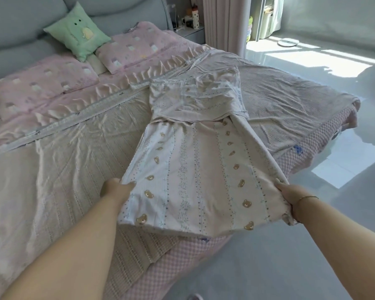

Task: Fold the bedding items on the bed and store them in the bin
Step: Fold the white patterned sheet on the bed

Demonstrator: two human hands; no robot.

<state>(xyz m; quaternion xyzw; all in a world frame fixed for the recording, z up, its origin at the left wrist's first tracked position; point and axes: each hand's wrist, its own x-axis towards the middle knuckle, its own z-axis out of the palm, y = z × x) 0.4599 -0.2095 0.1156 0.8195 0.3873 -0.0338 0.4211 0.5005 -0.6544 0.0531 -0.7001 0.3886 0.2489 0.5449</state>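
A cream bear-print cover [195, 169] stretches from the middle of the bed toward me, its far part lying in a folded layer on the bed. My left hand [115, 189] grips the cover's near left edge. My right hand [288, 195] grips the near right edge, a thin bracelet on that wrist. The near end is lifted off the bed between both hands. No bin is in view.
The bed carries a beige ruffled quilt [59, 165], a grey blanket [290, 100] on the right, two pink pillows [41, 83] and a green cushion [78, 31]. Bare glossy floor [312, 245] lies right of the bed; a nightstand [191, 27] and curtain stand behind.
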